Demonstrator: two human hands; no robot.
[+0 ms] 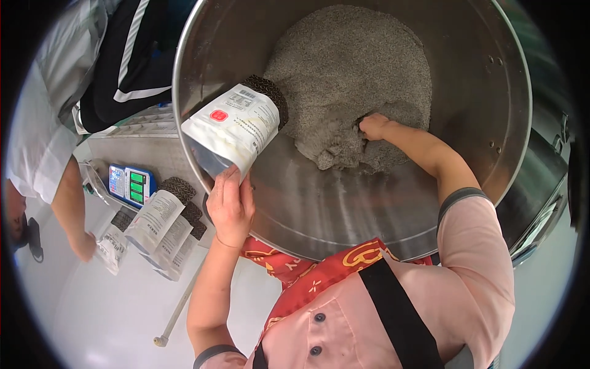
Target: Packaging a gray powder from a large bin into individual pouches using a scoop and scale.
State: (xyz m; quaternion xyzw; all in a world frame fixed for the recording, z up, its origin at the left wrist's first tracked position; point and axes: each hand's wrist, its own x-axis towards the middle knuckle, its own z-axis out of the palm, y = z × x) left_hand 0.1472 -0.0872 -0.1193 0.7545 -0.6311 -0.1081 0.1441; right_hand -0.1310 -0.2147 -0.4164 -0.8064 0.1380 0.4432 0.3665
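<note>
A wide round steel drum (pixel 319 218) in front of me holds a heap of grey granules (pixel 353 58), loose and dug into at its near side. Pinched by its open mouth, a white stand-up pouch (pixel 236 123) with a dark patterned end and a red mark hangs tilted over the drum's left rim. The fingers of my left hand (pixel 232 206) grip that edge. Reaching into the heap, my right hand (pixel 375 127) is closed at a dark hollow in the granules. Whatever it grips is buried and I cannot make it out.
Left of the drum, a blue-and-white digital scale (pixel 130 184) with a green display sits by several similar white pouches (pixel 157 222). Another person's arm (pixel 69 197) reaches toward a pouch there. A thin rod (pixel 178 312) slants below the pouches.
</note>
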